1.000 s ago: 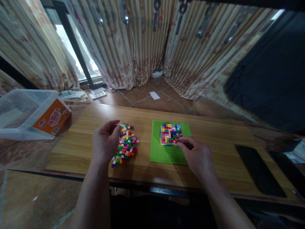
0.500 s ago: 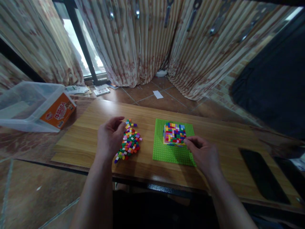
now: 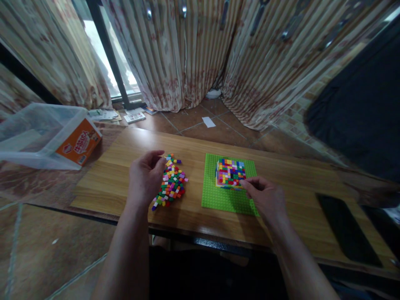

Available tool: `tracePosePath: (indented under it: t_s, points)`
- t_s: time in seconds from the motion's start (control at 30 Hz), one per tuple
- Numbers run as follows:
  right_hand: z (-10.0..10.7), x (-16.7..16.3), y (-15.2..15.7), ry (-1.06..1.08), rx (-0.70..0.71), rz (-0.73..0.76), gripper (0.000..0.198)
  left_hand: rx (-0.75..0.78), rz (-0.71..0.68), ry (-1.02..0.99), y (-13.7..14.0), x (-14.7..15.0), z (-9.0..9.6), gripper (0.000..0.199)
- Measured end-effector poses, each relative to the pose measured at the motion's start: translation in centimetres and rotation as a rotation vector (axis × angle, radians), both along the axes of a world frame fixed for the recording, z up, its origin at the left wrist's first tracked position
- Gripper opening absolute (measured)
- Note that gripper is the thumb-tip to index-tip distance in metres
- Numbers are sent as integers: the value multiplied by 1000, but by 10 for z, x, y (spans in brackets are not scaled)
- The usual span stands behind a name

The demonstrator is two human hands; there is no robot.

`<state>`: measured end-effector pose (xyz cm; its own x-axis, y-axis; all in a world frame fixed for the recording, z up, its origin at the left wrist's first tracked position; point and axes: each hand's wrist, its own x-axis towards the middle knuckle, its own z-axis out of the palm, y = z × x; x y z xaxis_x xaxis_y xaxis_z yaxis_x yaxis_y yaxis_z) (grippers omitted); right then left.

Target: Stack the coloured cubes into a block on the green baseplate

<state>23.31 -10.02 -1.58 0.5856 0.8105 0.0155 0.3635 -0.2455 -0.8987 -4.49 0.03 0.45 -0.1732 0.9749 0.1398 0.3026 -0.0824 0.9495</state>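
Note:
A block built of many coloured toy bricks (image 3: 231, 170) stands on a green studded baseplate (image 3: 212, 200). My right hand (image 3: 268, 198) has thumb and forefinger pinched at the block's near right corner, touching its top. Whatever lies between those fingertips is too small to make out. Left of the baseplate, loose toy bricks (image 3: 173, 183) lie in a pile on the wooden table. Over the pile's left side hovers my left hand (image 3: 145, 175), fingers curled and thumb close to the forefinger. I cannot make out what it holds, if anything.
A clear plastic bin (image 3: 46, 137) with an orange label stands at the far left. Toward the right end of the wooden table (image 3: 293, 179) lies a dark flat panel (image 3: 346, 229). Booklets (image 3: 135, 117) and a white paper (image 3: 208, 122) are on the floor beyond, before striped curtains (image 3: 187, 62).
My right fingertips have shifted slightly left, inward over the block's near right corner. My left hand stays beside the pile. The whole view has shifted a little.

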Motion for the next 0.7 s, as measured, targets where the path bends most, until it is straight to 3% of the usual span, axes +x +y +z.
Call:
tracePosePath:
  t_s: [0.3, 0.5, 0.57, 0.7]
  points:
    - [1, 4, 0, 2, -13, 54, 37, -16, 16, -26, 0, -1, -1, 34]
    - [16, -20, -5, -74, 174, -9, 25, 6, 12, -74, 0, -4, 0, 35]
    - [18, -38, -8, -91, 209, 86, 22, 3, 10, -80, 0, -4, 1, 34]
    - [11, -79, -10, -175, 175, 450, 17, 9, -3, -76, -2, -3, 3, 33]
